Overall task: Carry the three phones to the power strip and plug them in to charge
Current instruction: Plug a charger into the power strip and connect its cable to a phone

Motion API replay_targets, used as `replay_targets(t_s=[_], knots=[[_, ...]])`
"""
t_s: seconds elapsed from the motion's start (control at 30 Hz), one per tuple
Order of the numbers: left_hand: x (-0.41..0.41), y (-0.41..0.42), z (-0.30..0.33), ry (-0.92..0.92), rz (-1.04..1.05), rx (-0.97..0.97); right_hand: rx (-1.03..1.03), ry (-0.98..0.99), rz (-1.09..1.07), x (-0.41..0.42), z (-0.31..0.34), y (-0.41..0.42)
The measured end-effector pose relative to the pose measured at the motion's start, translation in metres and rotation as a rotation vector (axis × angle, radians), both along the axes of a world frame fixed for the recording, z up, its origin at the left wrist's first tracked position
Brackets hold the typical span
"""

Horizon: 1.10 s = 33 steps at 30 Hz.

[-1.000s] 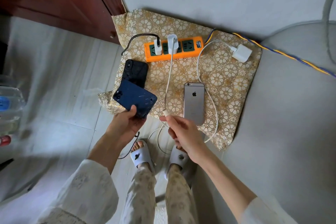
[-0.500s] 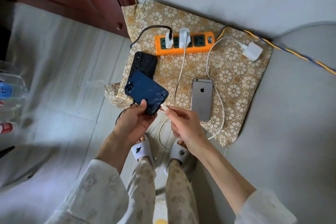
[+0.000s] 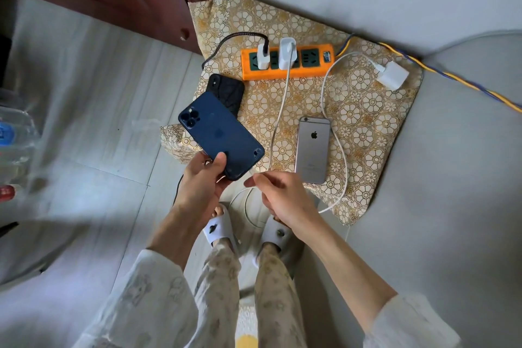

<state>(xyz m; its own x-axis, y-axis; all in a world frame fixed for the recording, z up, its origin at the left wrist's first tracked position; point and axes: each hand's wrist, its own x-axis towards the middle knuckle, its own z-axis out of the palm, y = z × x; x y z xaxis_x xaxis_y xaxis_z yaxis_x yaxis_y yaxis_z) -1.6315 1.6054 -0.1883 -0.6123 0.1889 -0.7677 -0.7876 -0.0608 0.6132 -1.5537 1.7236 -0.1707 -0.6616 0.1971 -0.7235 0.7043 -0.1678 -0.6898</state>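
1. Two hands were brought together just in front of the patterned cushion (image 3: 367,121): the blue phone (image 3: 217,133) was gripped at its near end by the left hand (image 3: 203,178), and the plug end of the white cable (image 3: 284,104) was pinched by the right hand (image 3: 279,195).
2. The phone's long axis was seen to run from far-left to near-right, its near-right end pointed at the right fingertips (image 3: 250,182), just beside them; whether plug and port touched could not be told.
3. The cable was traced to the middle white charger (image 3: 286,54) in the orange power strip (image 3: 310,72).
4. The black phone (image 3: 226,90) and silver phone (image 3: 312,150) were left lying on the cushion, the silver one's cable not yet visibly attached.
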Motion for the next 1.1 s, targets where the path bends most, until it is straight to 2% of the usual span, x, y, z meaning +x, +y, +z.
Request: replay_targets(t_s=[0.1, 0.27, 0.37, 0.47, 0.57, 0.63, 0.73, 0.83, 1.0, 1.1], knots=[[0.000, 0.002, 0.002, 0.058, -0.074, -0.060, 0.040, 0.013, 0.030, 0.002, -0.002, 0.000], [-0.003, 0.003, 0.002, 0.046, -0.156, -0.100, 0.057, -0.026, 0.086, 0.006, -0.010, 0.003], [-0.006, 0.003, -0.005, 0.028, -0.251, -0.213, -0.048, -0.115, 0.114, 0.003, -0.015, 0.006], [-0.013, -0.002, -0.016, 0.064, -0.403, -0.347, 0.042, -0.153, 0.165, 0.000, -0.027, 0.006], [-0.022, -0.006, -0.027, 0.087, -0.523, -0.399, 0.089, -0.123, 0.095, -0.011, -0.036, 0.001], [-0.028, -0.004, -0.033, 0.098, -0.568, -0.392, 0.066, -0.139, -0.052, -0.023, -0.045, -0.001], [-0.041, 0.006, -0.038, 0.223, -0.656, -0.430, -0.140, -0.205, -0.359, -0.041, -0.057, 0.003], [-0.052, 0.017, -0.043, 0.418, -0.842, -0.596, -0.193, -0.239, -0.493, -0.051, -0.064, 0.011], [-0.059, 0.008, -0.051, 0.759, -0.994, -0.859, -0.091, -0.246, -0.575, -0.060, -0.068, 0.020], [-0.058, -0.006, -0.059, 0.777, -1.254, -0.953, 0.057, -0.282, -0.511, -0.063, -0.073, 0.016]])
